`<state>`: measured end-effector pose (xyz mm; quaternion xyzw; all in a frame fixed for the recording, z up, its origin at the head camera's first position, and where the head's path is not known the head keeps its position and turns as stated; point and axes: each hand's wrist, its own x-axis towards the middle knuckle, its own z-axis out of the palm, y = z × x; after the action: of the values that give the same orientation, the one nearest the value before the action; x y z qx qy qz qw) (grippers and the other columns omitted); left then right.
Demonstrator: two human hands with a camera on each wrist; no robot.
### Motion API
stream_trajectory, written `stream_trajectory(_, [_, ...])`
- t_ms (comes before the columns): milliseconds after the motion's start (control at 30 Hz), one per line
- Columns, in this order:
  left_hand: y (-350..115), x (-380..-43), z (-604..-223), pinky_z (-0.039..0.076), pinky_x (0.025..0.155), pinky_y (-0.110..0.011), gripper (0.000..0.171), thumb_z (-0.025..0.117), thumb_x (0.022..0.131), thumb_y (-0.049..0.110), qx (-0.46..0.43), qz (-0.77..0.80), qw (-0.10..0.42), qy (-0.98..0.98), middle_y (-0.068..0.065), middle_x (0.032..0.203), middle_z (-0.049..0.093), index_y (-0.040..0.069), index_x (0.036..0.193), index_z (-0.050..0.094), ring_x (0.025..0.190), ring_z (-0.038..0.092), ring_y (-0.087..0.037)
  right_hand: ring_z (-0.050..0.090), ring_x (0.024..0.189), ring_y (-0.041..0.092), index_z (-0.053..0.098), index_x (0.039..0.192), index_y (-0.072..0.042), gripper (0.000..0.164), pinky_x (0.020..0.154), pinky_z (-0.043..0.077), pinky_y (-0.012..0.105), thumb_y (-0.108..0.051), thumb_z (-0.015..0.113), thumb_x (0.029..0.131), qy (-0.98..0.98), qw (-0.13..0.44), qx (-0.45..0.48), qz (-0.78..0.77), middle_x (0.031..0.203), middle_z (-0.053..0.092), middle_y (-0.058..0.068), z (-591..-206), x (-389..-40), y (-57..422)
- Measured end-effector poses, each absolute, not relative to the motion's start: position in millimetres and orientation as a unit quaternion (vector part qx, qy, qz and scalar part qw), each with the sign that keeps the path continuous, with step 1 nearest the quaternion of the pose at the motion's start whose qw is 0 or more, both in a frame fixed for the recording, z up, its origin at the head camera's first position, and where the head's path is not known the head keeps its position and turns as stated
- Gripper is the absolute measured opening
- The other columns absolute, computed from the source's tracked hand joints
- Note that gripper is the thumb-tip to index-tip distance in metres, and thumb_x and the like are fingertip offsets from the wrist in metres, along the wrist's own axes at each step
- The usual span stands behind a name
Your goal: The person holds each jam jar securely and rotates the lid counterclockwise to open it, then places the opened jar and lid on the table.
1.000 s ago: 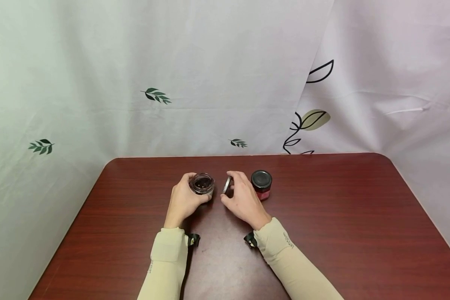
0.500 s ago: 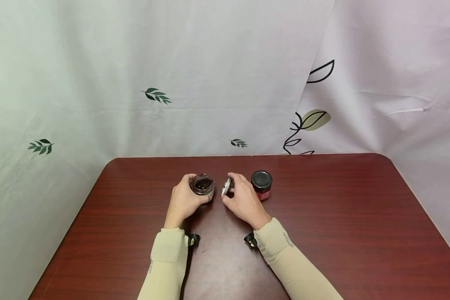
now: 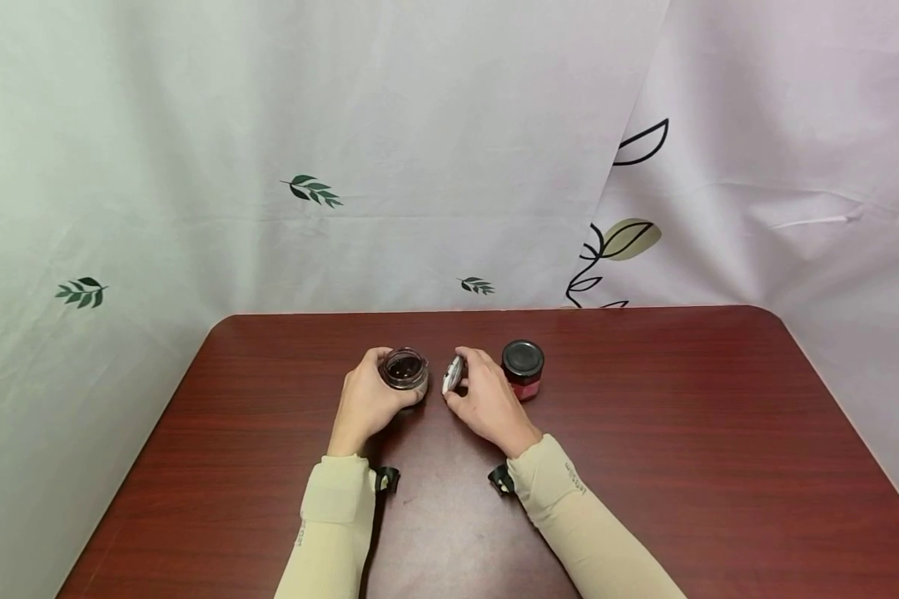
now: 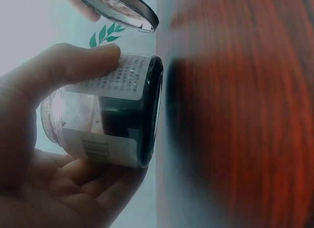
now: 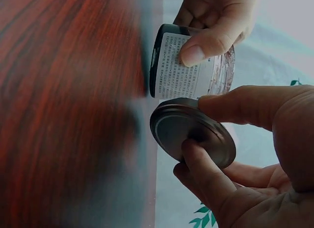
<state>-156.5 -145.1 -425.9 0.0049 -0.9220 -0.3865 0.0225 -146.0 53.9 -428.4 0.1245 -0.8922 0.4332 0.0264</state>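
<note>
Open jar (image 4: 81, 115): clear glass, contents (image 4: 122, 121) near-black, label (image 4: 122, 86) white with rows of dark print and a striped barcode (image 4: 96, 148). Lid (image 5: 176, 126): dark grey outside, silvery white within. Closed jar (image 3: 523, 368): black top, pinkish-red lower band. My sleeves (image 3: 599, 532): pale cream-yellow with dark lettering (image 3: 575, 479); my wrist straps (image 3: 500, 479): black. Table (image 3: 682, 441): reddish brown, streaked with darker grain. Curtain (image 3: 419, 125): white, printed with green leaf sprigs (image 3: 311, 190) and, at right, black-outlined leaves (image 3: 631, 240), one filled olive.
</note>
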Motion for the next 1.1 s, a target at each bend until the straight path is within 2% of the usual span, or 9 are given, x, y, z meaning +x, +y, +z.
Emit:
stream_trajectory(267, [-145.2, -156.3, -426.2, 0.049, 0.091, -0.046, 0.075, 0.089, 0.067, 0.03, 0.008, -0.387, 0.018, -0.922, -0.014, 0.116, 0.068, 0.007, 0.13, 0.054, 0.105, 0.065, -0.03, 0.07, 0.099, 0.022, 0.049, 0.14, 0.005, 0.064, 0.083, 0.056, 0.03, -0.005, 0.076, 0.083, -0.897, 0.006, 0.119, 0.425, 0.135, 0.054, 0.021, -428.1, -145.6, 54.0])
stream_trajectory(500, [-144.7, -156.9, -426.1, 0.049, 0.092, -0.046, 0.076, 0.089, 0.067, 0.03, 0.008, -0.383, 0.02, -0.923, -0.014, 0.116, 0.069, 0.006, 0.13, 0.054, 0.106, 0.065, -0.031, 0.068, 0.1, 0.023, 0.05, 0.14, 0.005, 0.065, 0.086, 0.055, 0.033, -0.006, 0.077, 0.082, -0.904, 0.016, 0.12, 0.41, 0.134, 0.055, 0.021, -429.3, -146.6, 54.0])
stream_trajectory(800, [-144.7, -157.3, -426.7, 0.049, 0.092, -0.048, 0.076, 0.089, 0.067, 0.029, 0.007, -0.382, 0.02, -0.924, -0.015, 0.115, 0.068, 0.005, 0.129, 0.054, 0.106, 0.064, -0.033, 0.057, 0.122, 0.034, 0.051, 0.138, 0.006, 0.065, 0.101, 0.047, 0.045, -0.006, 0.078, 0.08, -0.912, 0.017, 0.129, 0.389, 0.134, 0.057, 0.023, -431.6, -146.9, 55.0])
stream_trajectory(1100, [-144.4, -157.8, -427.4, 0.049, 0.092, -0.047, 0.076, 0.091, 0.065, 0.028, 0.012, -0.384, 0.028, -0.923, -0.014, 0.113, 0.069, 0.004, 0.127, 0.056, 0.105, 0.064, -0.032, 0.055, 0.125, 0.033, 0.05, 0.14, 0.004, 0.066, 0.102, 0.046, 0.046, -0.006, 0.077, 0.081, -0.92, 0.0, 0.113, 0.376, 0.137, 0.055, 0.022, -433.0, -148.3, 54.7])
